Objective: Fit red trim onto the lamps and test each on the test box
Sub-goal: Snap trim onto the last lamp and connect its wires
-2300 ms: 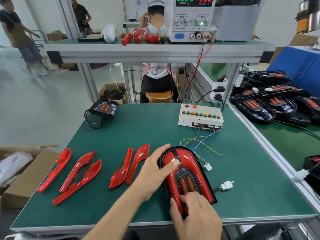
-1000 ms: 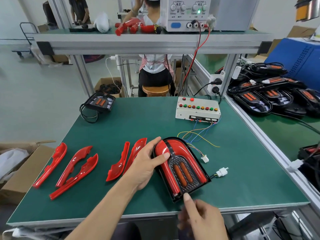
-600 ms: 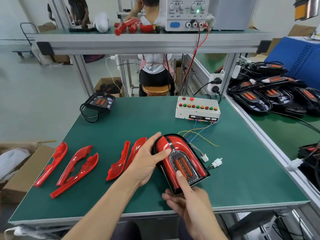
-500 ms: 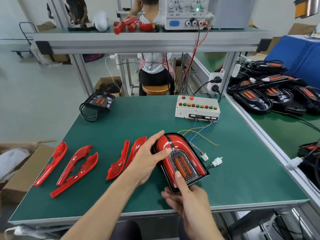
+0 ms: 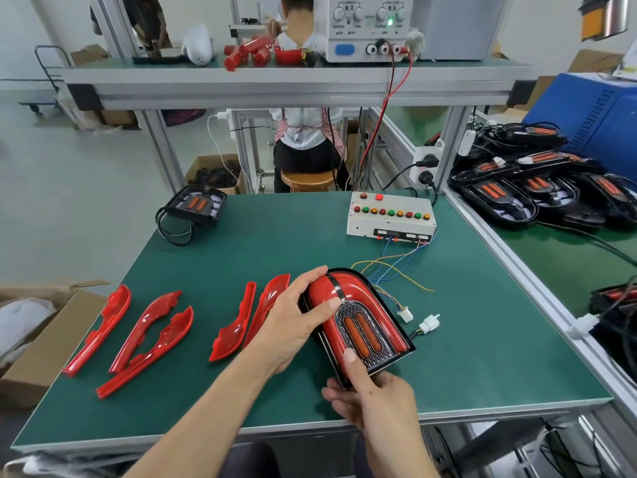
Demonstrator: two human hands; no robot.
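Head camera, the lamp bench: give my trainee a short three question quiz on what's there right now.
1. True or false: the lamp in hand already carries red trim.
2. Which hand has its thumb on the lamp's near end? A) left hand B) right hand
3. Fill in: the lamp's white connector is ______ the test box.

Key: 1 true. 2 B. 3 not plugged into; it lies loose on the green mat.

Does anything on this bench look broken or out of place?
Nothing looks broken. The one loose end: the lamp held in both hands has its white plug lying unconnected on the green mat, beside the test box's plug. The spare red trim pieces lie in tidy pairs.
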